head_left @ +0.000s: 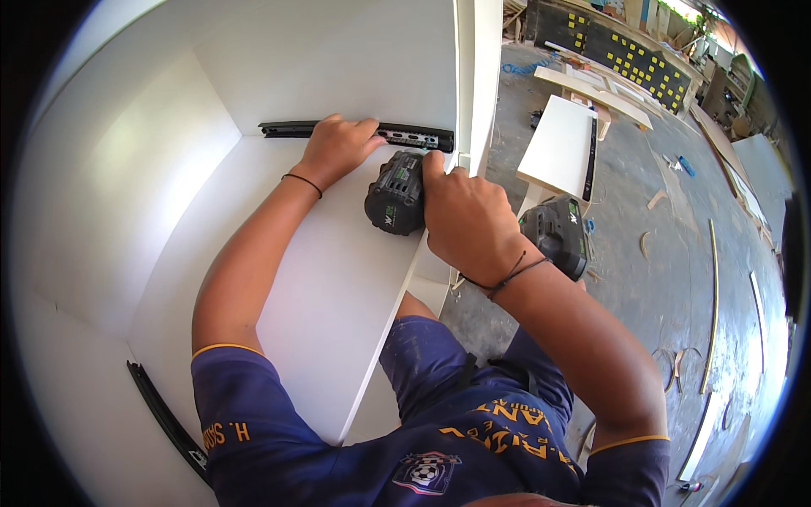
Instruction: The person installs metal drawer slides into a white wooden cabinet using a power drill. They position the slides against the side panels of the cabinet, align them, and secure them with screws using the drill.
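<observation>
A black metal drawer slide lies against the inner side wall of a white cabinet, along the edge of its panel. My left hand grips the slide near its middle, fingers closed over it. In my right hand is a black cordless drill, its battery showing beyond my wrist. The drill's front end points at the slide close to the cabinet's front edge. The bit and the screw, if any, are hidden behind the drill body.
A second black drawer slide is on the opposite cabinet wall. Outside, a white panel with a dark slide and long boards stand on the grey floor. Wood strips, offcuts and a blue object lie scattered at the right.
</observation>
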`<state>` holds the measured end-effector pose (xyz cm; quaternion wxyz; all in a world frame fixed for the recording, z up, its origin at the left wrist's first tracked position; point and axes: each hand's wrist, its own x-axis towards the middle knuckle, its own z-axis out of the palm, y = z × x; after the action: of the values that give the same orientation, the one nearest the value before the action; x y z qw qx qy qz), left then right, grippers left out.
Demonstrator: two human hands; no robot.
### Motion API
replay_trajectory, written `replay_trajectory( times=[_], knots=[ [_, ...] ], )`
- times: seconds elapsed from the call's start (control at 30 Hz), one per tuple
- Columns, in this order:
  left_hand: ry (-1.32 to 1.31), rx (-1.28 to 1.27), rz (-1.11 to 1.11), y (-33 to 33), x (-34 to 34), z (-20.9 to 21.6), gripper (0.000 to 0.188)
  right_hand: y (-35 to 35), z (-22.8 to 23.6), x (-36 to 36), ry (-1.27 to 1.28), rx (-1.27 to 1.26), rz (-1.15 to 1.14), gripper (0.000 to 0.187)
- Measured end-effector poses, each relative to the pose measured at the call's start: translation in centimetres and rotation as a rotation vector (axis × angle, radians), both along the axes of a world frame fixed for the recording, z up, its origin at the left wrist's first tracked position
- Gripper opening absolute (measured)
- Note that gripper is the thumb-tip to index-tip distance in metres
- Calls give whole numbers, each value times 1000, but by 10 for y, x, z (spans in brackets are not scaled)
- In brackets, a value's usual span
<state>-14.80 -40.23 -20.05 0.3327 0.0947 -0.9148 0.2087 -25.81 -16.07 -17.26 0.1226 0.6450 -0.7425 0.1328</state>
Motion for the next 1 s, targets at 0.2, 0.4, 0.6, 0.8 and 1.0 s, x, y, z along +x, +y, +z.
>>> replay_trajectory(
  times=[0.2, 0.4, 0.6, 0.8, 1.0],
  knots=[
    [-5, 45, 24, 2, 0, 0, 24, 1, -3, -2, -36, -34, -7, 38],
    [12, 24, 0, 3, 2, 1, 24, 4, -3, -6, 36, -148, 43, 29],
    [-2, 41, -5, 4, -3, 1, 24, 4, 5, -18, 75, -198, 59, 17],
    [11, -6, -41, -4, 2, -3, 25, 7, 32, -19, -24, -89, -2, 22],
    [4, 29, -16, 2, 1, 2, 21, 6, 8, -32, 48, -139, 17, 35]
  ],
)
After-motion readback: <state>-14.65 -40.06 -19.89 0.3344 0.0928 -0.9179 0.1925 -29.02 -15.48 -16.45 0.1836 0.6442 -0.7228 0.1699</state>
